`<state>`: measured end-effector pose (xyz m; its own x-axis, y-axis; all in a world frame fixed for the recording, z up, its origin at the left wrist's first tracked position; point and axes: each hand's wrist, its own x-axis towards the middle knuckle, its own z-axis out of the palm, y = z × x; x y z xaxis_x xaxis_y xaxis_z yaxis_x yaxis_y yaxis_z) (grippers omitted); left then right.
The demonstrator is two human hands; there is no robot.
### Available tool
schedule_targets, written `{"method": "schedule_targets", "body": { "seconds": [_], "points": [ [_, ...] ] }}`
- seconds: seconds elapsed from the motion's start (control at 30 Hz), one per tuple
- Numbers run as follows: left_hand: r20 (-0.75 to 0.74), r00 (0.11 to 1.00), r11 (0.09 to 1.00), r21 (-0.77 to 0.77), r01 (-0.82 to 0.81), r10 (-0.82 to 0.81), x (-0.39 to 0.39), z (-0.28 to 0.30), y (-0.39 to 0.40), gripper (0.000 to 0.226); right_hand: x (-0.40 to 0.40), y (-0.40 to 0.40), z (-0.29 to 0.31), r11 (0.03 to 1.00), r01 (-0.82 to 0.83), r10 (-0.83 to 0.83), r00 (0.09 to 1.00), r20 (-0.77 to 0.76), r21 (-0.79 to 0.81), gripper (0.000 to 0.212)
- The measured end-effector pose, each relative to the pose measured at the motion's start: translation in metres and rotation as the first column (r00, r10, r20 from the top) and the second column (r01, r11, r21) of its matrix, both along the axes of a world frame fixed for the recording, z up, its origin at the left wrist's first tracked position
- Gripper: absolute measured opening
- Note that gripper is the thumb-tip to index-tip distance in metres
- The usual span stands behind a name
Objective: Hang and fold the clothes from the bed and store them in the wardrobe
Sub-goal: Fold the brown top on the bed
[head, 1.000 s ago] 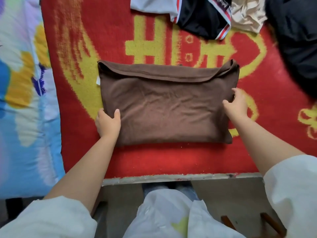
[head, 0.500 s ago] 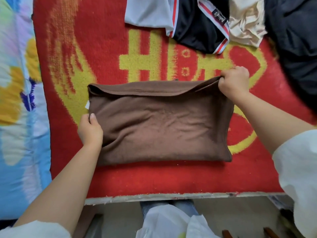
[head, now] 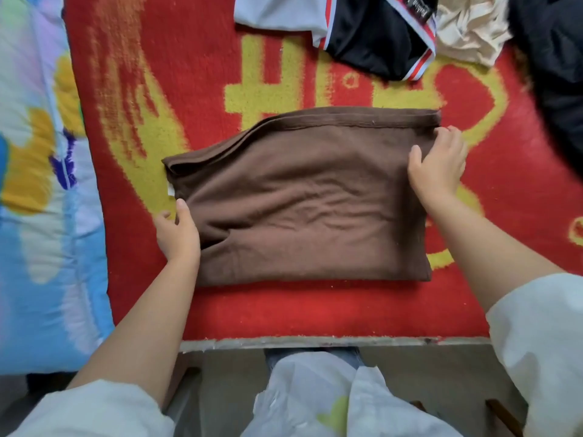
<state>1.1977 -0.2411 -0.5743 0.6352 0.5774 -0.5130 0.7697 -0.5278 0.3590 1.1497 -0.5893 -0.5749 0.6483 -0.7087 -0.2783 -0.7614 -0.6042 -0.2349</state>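
On the red and yellow patterned bed cover [head: 284,310] lies a folded brown knit garment [head: 309,209], flat, near the front edge. Left hand [head: 178,236] grips the garment's left edge, thumb on top and fingers tucked beneath the fabric. Right hand [head: 440,167] rests at the garment's upper right corner, fingers curled over the edge, thumb on the top surface. At the far side lie a black and grey garment with red-white stripe trim [head: 362,33], a crumpled cream cloth [head: 470,33] and a dark garment [head: 555,74]. A blue floral quilt [head: 38,216] lies left.
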Motion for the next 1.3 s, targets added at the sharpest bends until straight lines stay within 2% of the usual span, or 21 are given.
{"method": "schedule_targets", "body": {
  "seconds": [0.07, 0.13, 0.2, 0.3, 0.37, 0.5, 0.63, 0.7, 0.87, 1.03, 1.13, 1.2, 1.27, 1.3],
  "points": [
    [0.015, 1.000, 1.000, -0.025, 0.013, -0.013, -0.038, 0.003, 0.006, 0.045, -0.047, 0.022, 0.001, 0.978, 0.194, -0.193, 0.981, -0.018, 0.075, 0.052],
    [0.005, 0.998, 0.997, -0.048, 0.057, -0.057, -0.076, 0.009, 0.014, 0.040, -0.091, 0.044, 0.006, 0.902, 0.404, -0.396, 0.915, -0.079, 0.152, 0.055],
    [-0.006, 0.995, 0.994, -0.042, 0.098, -0.098, -0.101, 0.012, 0.023, 0.033, -0.126, 0.059, 0.008, 0.813, 0.544, -0.525, 0.839, -0.144, 0.207, 0.051],
    [-0.007, 0.980, 0.980, -0.023, 0.197, -0.198, -0.115, 0.022, 0.034, 0.042, -0.155, 0.066, 0.016, 0.710, 0.620, -0.614, 0.777, -0.139, 0.333, 0.023],
    [0.008, 0.985, 0.983, -0.046, 0.175, -0.175, -0.111, 0.030, 0.039, 0.042, -0.159, 0.061, 0.021, 0.681, 0.604, -0.619, 0.777, -0.114, 0.414, 0.007],
    [-0.048, 0.973, 0.972, -0.088, 0.219, -0.224, -0.110, 0.036, 0.056, 0.036, -0.162, 0.045, 0.032, 0.734, 0.478, -0.452, 0.874, -0.178, 0.483, 0.010],
    [-0.082, 0.939, 0.941, -0.078, 0.328, -0.334, -0.110, 0.041, 0.066, 0.040, -0.168, 0.029, 0.036, 0.643, 0.493, -0.467, 0.859, -0.209, 0.586, 0.020],
    [-0.096, 0.921, 0.926, -0.046, 0.374, -0.377, -0.110, 0.042, 0.073, 0.039, -0.178, 0.016, 0.039, 0.640, 0.488, -0.446, 0.865, -0.231, 0.594, 0.028],
    [-0.209, 0.816, 0.836, -0.009, 0.549, -0.539, -0.135, 0.038, 0.101, 0.033, -0.219, 0.005, 0.050, 0.782, 0.418, -0.258, 0.892, -0.371, 0.462, 0.008],
    [-0.435, 0.729, 0.812, -0.009, 0.583, -0.528, -0.151, 0.020, 0.099, 0.025, -0.227, 0.024, 0.031, 0.906, 0.289, -0.147, 0.900, -0.410, 0.310, 0.037],
    [-0.402, 0.797, 0.819, 0.167, 0.549, -0.452, -0.142, 0.026, 0.079, 0.042, -0.204, 0.040, 0.031, 0.983, 0.123, -0.078, 0.951, -0.300, 0.136, 0.040],
    [-0.277, 0.805, 0.772, 0.243, 0.587, -0.525, -0.132, 0.036, 0.054, 0.051, -0.186, 0.059, 0.033, 0.994, -0.061, 0.077, 0.981, -0.179, 0.092, 0.041],
    [-0.152, 0.689, 0.650, 0.239, 0.722, -0.709, -0.124, 0.035, 0.024, 0.051, -0.170, 0.088, 0.030, 0.944, -0.326, 0.330, 0.940, -0.088, 0.053, 0.044],
    [-0.095, 0.579, 0.548, 0.233, 0.804, -0.810, -0.122, 0.031, 0.008, 0.049, -0.163, 0.104, 0.026, 0.894, -0.447, 0.448, 0.891, -0.070, 0.033, 0.046]
  ]
}}
